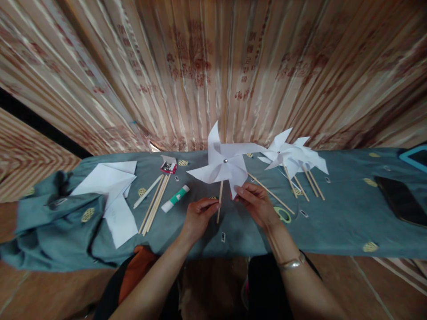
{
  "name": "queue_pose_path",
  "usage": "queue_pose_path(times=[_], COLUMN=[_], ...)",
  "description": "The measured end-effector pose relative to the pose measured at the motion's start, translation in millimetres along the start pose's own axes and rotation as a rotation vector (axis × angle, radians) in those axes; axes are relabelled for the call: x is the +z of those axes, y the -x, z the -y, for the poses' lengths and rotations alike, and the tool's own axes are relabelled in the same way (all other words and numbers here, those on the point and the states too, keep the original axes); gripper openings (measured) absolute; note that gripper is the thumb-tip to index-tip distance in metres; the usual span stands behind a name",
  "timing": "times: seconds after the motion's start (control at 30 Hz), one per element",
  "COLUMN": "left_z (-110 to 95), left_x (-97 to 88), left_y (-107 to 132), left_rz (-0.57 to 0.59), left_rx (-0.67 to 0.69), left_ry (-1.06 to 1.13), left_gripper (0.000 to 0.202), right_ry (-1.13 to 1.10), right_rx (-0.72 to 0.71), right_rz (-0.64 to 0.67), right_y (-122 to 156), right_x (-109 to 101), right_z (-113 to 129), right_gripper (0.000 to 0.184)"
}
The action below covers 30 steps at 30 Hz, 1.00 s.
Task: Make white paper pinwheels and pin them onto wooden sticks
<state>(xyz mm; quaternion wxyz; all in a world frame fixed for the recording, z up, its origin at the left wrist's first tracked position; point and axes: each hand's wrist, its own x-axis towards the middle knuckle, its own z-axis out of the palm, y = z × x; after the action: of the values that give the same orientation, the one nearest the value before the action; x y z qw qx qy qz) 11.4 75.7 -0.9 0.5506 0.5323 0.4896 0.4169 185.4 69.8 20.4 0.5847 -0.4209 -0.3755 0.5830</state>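
A white paper pinwheel (216, 165) with a shiny pin at its centre is held upright over the middle of the cloth. Its thin wooden stick (220, 195) is pinched between the thumb and fingers of my left hand (200, 215). On the right, my right hand (255, 200) pinches the tip of the pinwheel's lower blade. Several finished pinwheels (283, 151) lie overlapping to the right, their sticks toward me. A loose stick (275, 198) rests just beyond my right hand, close to a pale green scissors handle (283, 215).
Left of my hands lie a glue stick (175, 198), several wooden sticks (156, 204), a white rod (147, 192) and a small red box of pins (168, 165). Paper sheets (111, 182) sit farther left. A dark phone (400, 200) lies right. A curtain (213, 80) hangs behind.
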Motion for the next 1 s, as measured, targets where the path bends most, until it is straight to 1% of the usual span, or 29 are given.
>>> queue_pose_path(times=[0.3,0.43,0.53,0.6,0.67,0.7,0.77,0.87,0.9,0.93,1.0], left_z=[2,2,0,0,1,2,3,5,5,5,5], left_x=[1.5,2.6,1.9,0.3,-1.9,-3.0,-4.8,-6.1,-6.0,-5.7,-4.6], left_y=[1,1,1,0,-1,-2,-3,-3,-2,-2,0], left_rz=[0.018,0.044,0.071,0.059,0.024,0.008,-0.013,-0.004,0.006,0.016,0.043], left_rx=[0.007,0.015,0.044,0.045,0.027,0.018,0.004,-0.019,-0.027,-0.034,-0.045], left_ry=[0.021,0.029,0.021,-0.002,-0.023,-0.026,-0.017,0.005,0.012,0.02,0.033], left_gripper=[0.016,0.015,0.015,0.016,0.016,0.016,0.017,0.017,0.016,0.016,0.016], right_ry=[0.016,0.114,0.202,0.269,0.337,0.358,0.339,0.106,0.025,-0.03,-0.064], right_rx=[0.028,-0.006,-0.013,-0.026,-0.044,-0.054,-0.088,-0.197,-0.236,-0.265,-0.297], right_rz=[0.063,0.083,0.135,0.187,0.199,0.176,0.055,-0.246,-0.327,-0.384,-0.449], right_y=[0,0,3,5,6,6,4,-2,-4,-7,-10], right_x=[7,12,16,15,9,4,-9,-32,-38,-43,-48], right_z=[-8,-11,-10,-7,-3,-1,4,10,12,14,16], right_gripper=[0.018,0.02,0.022,0.024,0.026,0.027,0.029,0.031,0.03,0.027,0.024])
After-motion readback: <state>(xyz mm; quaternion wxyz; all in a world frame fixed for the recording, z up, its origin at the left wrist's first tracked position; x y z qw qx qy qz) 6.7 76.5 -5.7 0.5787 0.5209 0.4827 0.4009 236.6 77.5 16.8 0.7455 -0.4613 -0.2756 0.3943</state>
